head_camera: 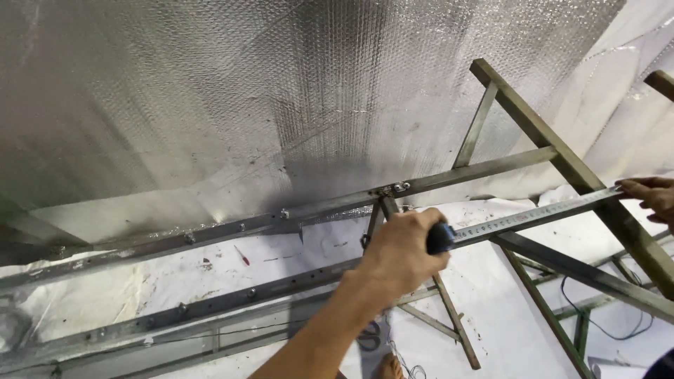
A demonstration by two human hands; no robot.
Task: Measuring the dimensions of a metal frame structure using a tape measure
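Note:
My left hand (401,251) is closed around the blue and black case of a tape measure (440,237). Its steel blade (533,214) runs out to the right, across the metal frame. At the right edge of the view my right hand (651,194) pinches the blade's end against a slanted metal bar (562,151). The case sits just below the bolted joint (393,189) where the long horizontal rail (484,170) meets a short strut.
Silver bubble-foil sheeting (210,91) covers the surface behind the frame. Two long perforated rails with bolts (210,302) run across the lower left. More angled bars (590,277) cross at lower right, with a black cable (611,330) below them.

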